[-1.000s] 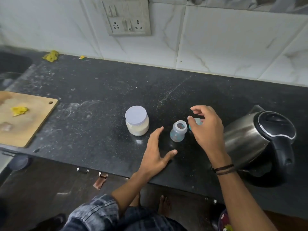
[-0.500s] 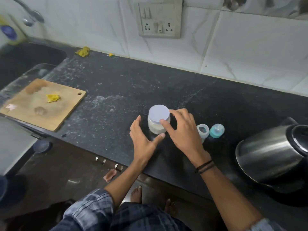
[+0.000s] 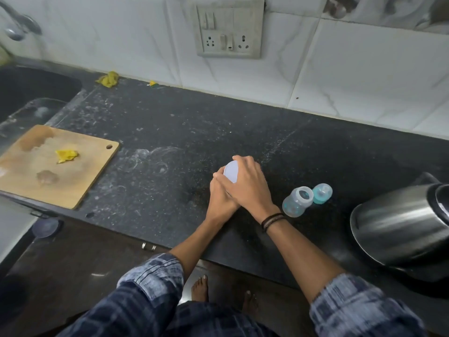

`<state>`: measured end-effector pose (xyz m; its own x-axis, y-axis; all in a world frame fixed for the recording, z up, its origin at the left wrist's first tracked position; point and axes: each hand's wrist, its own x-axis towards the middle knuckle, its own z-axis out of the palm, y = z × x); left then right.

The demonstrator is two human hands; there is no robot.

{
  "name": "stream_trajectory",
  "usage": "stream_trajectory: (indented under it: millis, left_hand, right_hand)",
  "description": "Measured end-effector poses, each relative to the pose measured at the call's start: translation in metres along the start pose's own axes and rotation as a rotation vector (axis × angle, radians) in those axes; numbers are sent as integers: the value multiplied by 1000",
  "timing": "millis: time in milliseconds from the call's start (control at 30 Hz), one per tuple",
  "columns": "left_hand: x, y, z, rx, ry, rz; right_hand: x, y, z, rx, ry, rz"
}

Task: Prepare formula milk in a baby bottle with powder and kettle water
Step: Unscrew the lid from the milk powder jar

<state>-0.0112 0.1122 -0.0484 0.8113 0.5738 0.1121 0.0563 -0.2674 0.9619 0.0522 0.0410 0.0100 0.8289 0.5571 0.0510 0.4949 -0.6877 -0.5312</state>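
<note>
Right hand (image 3: pixel 245 183) is curling round the white top of the powder jar (image 3: pixel 230 171) while the left hand (image 3: pixel 218 203) is gripping its hidden body, apparently starting to unscrew it. The counter (image 3: pixel 170 132) is offering open room behind and leftward. The kettle (image 3: pixel 398 222) is crowding the right end, and the cutting board (image 3: pixel 56 164) is lying well left. The open baby bottle (image 3: pixel 297 201) and teal cap (image 3: pixel 322 193) are standing just beside the right wrist, so the twist is calling for a tucked forearm.

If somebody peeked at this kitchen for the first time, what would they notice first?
Probably the left hand and right hand gripping the white-lidded powder jar in the middle of the dark counter. Right of them stands the open baby bottle with its teal cap beside it, and the shiny steel kettle sits at the far right edge.
</note>
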Motion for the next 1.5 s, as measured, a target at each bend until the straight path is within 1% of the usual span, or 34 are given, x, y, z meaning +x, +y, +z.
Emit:
stream_trajectory:
  millis: [67, 133, 300, 400, 500, 633, 833, 1233, 1367, 1500]
  left_hand:
    - [2, 1, -1, -30, 1, 6]
    - [3, 0, -2, -1, -7, -6]
    - [4, -8, -2, 31, -16, -95]
    - [4, -8, -1, 66, 3, -120]
    - [5, -5, -2, 89, 9, -96]
    - [5, -8, -2, 78, 10, -62]
    - [7, -20, 0, 78, -11, -78]
    - [6, -14, -2, 62, -6, -42]
    - [7, -15, -4, 61, -25, -56]
    - [7, -15, -5, 47, -44, -63]
  right_hand:
    - [0, 1, 3, -17, 46, -18]
    - [0, 2, 5, 0, 79, -25]
    - [3, 5, 9, 69, 156, -76]
    - [7, 9, 8, 89, 134, -107]
    - [9, 12, 6, 105, 109, -133]
    - [12, 14, 3, 114, 78, -163]
    - [14, 17, 1, 120, 60, -192]
    - [17, 17, -4, 142, 18, -227]
    - [18, 19, -6, 142, 9, -257]
    - [21, 21, -9, 155, -34, -288]
